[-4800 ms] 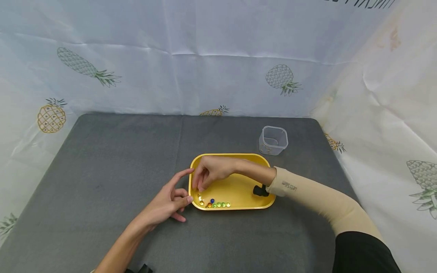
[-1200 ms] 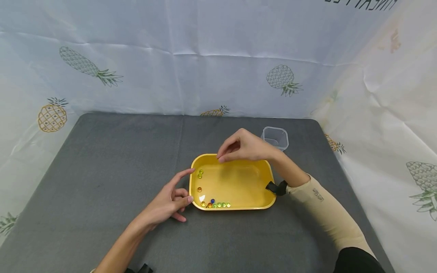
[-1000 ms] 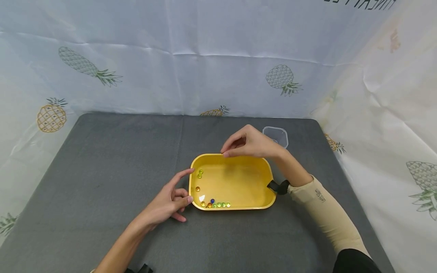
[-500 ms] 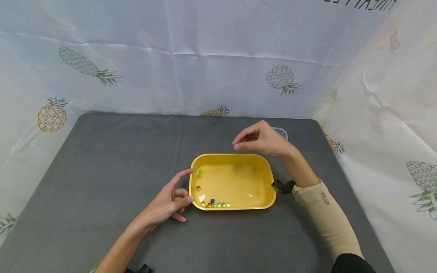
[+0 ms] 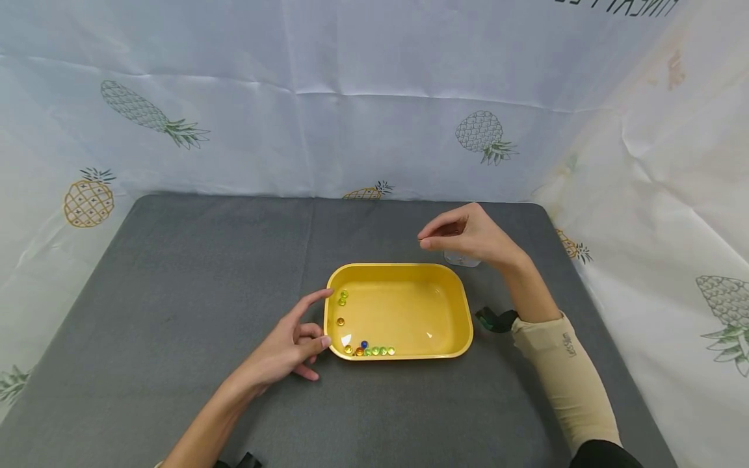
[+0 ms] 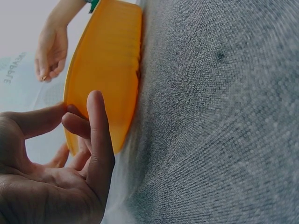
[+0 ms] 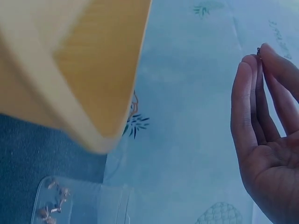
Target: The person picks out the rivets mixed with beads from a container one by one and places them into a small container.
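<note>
My right hand (image 5: 475, 235) is raised beyond the tray's far right corner, thumb and fingertips pinching a tiny brownish piece (image 7: 259, 52) whose kind I cannot tell. Beneath that hand stands a small clear plastic container (image 5: 462, 261), mostly hidden in the head view; the right wrist view shows several small copper-coloured bits (image 7: 60, 199) in it. My left hand (image 5: 285, 346) touches the left rim of a yellow tray (image 5: 409, 312) with index finger and thumb spread apart. Several glass marbles lie in the tray: green ones (image 5: 383, 351), a blue one (image 5: 364, 344) and amber ones (image 5: 341, 322).
A grey cloth (image 5: 205, 292) covers the table under the tray. White sheeting with pineapple prints (image 5: 374, 97) hangs behind and along both sides. A black strap (image 5: 496, 320) at my right wrist hangs just right of the tray.
From low in the tray's left end, my right hand has risen and moved right, past the far rim to over the clear container, carrying the tiny piece. The left hand stays put.
</note>
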A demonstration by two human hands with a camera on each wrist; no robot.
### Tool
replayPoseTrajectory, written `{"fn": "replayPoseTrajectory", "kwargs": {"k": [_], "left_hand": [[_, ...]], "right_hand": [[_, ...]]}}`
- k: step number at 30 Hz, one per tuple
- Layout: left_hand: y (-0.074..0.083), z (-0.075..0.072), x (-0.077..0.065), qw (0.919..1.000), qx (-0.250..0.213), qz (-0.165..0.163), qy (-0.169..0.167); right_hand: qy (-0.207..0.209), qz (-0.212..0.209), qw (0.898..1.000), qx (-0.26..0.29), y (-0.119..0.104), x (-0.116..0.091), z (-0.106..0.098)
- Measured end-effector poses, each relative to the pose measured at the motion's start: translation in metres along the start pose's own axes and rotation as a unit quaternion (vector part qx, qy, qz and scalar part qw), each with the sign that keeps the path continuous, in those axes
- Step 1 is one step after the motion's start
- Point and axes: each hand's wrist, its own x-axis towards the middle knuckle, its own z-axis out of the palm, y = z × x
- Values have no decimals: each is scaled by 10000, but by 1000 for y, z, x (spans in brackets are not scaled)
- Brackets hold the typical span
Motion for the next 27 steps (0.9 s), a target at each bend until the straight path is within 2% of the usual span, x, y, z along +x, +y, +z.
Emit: {"fn": "replayPoseTrajectory", "kwargs": {"k": [4,17,27], "left_hand": [[0,0,0,10000,13,1,6],[1,0,0,10000,-7,-58,-3],[1,0,0,10000,36,-68,12]], "right_hand": [[241,203,9995,-14,5,-5,-7],[778,406,9959,-216,28,-16,-28],[958,565,9938,-51,46,-24,-40]]}}
